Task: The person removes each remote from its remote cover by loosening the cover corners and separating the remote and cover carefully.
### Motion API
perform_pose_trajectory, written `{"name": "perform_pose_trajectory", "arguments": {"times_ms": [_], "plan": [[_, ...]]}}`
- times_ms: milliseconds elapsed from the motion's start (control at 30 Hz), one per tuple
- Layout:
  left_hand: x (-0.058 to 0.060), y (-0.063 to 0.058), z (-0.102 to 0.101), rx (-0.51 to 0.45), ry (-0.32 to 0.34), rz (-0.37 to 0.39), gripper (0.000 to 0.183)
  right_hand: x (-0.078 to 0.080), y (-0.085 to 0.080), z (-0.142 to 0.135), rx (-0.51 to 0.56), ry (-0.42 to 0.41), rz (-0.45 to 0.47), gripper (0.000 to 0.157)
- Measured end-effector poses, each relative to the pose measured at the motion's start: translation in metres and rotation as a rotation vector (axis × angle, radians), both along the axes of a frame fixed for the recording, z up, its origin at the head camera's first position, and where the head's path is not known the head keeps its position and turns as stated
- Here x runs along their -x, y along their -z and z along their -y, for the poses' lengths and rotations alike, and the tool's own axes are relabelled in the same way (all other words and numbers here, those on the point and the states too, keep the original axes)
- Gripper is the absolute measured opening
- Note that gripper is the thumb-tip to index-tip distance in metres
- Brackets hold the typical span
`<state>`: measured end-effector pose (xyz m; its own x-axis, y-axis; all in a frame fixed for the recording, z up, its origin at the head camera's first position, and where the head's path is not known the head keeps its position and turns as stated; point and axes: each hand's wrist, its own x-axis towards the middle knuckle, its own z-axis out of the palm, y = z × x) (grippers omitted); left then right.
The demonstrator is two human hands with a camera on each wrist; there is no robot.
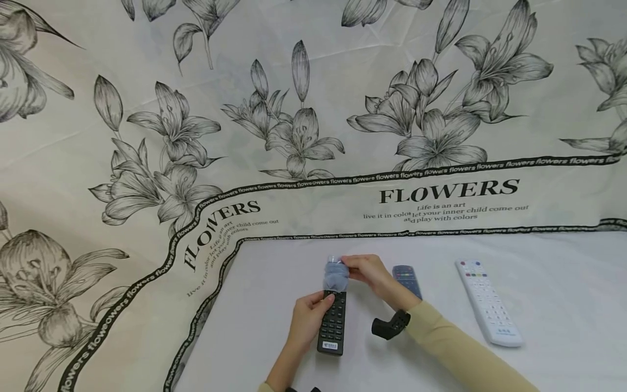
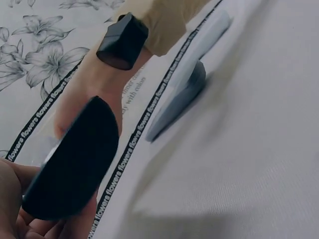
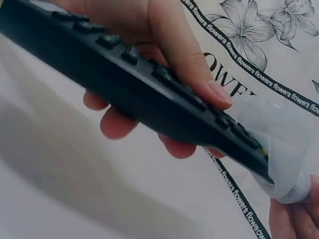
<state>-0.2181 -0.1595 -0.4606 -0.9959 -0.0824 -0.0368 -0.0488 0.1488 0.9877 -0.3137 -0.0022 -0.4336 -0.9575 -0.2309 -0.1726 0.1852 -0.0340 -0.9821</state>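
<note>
A black remote control is held above the white table, its label end toward the person. My left hand grips it along the side, thumb on the buttons and fingers beneath, as the right wrist view shows. Over its far end sits a bunched, translucent bluish plastic sleeve. With thumb and fingers, my right hand pinches the sleeve near its far end. In the right wrist view the sleeve wraps the remote's tip, and the right fingers hold its outer end.
On the white table, a dark blue remote lies partly behind my right wrist. A longer white remote lies farther right. Behind the table hangs a flower-printed cloth. A black wrist camera is on my right wrist.
</note>
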Motion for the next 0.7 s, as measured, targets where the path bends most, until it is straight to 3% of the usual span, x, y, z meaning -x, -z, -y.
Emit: {"name": "perform_pose_trajectory", "arguments": {"times_ms": [200, 433, 700], "plan": [[-0.004, -0.006, -0.003, 0.058, -0.04, -0.022, 0.037, 0.006, 0.002, 0.003, -0.047, 0.004, -0.023, 0.037], [-0.005, -0.007, -0.006, 0.077, -0.04, -0.073, 0.035, 0.013, 0.003, 0.002, -0.119, 0.019, -0.047, 0.033], [-0.009, -0.008, -0.008, 0.099, -0.062, -0.045, 0.034, 0.013, 0.003, 0.003, -0.135, 0.024, -0.048, 0.034]]}}
